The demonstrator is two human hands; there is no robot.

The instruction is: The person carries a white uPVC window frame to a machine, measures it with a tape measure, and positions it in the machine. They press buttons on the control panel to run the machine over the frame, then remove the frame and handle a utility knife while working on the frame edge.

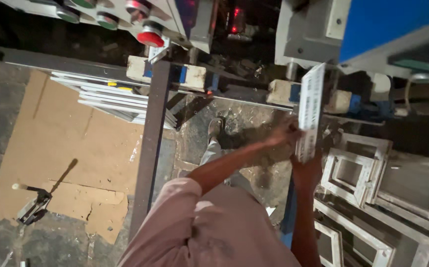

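Pink cloth, a shirt, fills the lower middle of the view, closest to the camera. From it two bare forearms run up toward 1 o'clock. The left hand is clenched on the left edge of a white strip, a flat length of profile with small print on its face. The right hand grasps the same strip from below, at its lower end. The strip stands nearly upright, tilted a little, with its top end up against the grey machine at 1 o'clock. A blue panel sits on that machine at 2 o'clock.

At 4 o'clock of the hands, white frames lie stacked, some square and small, some larger, overlapping each other. A dark steel post runs from 12 o'clock down to 7 o'clock, left of the shirt. Across its top a rail carries pale blocks with blue marks. Above, at 11 o'clock, a control box shows a red button and green ones beside it.

Left of the post, at 10 o'clock, a pile of white bars lies on the floor. A cardboard sheet is spread at 9 o'clock, torn along its lower edge. A small hand tool lies at 8 o'clock, on the cardboard's corner. One shoe shows on the gritty floor, just left of the left hand.
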